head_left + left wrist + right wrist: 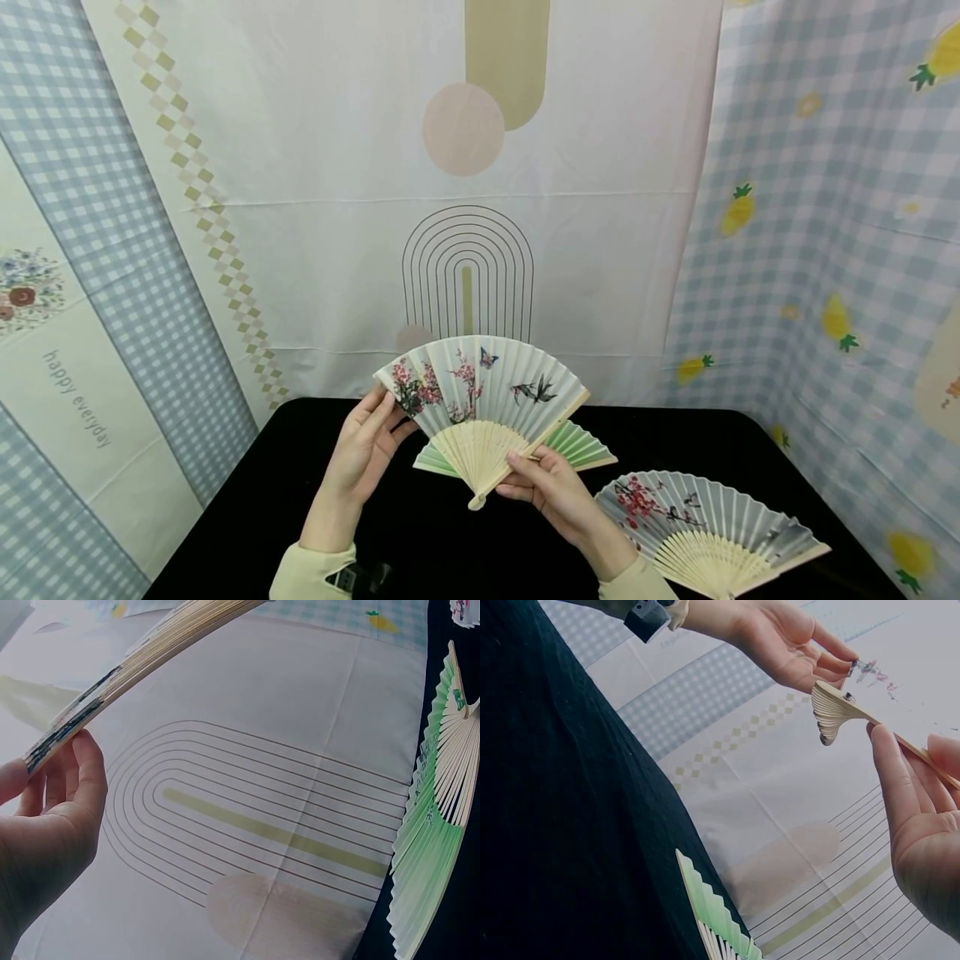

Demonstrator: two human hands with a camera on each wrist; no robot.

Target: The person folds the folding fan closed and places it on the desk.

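From the head view, both forearms rise from below; the left hand (pixel 365 454) pinches the left edge of the open fan (pixel 483 400) and the right hand (pixel 551 492) clamps thumb and fingers on its right guard near the pivot, holding it upright above the black desk (pixel 300 500). Its white leaf shows pink blossoms, a butterfly and a swallow. A green fan (pixel 581 446) lies behind it, a grey fan (pixel 705 521) to the right. The left wrist view shows fingers (pixel 82 761) curled against the leaf's edge. The right wrist view shows fingers (pixel 889 776) along the guard.
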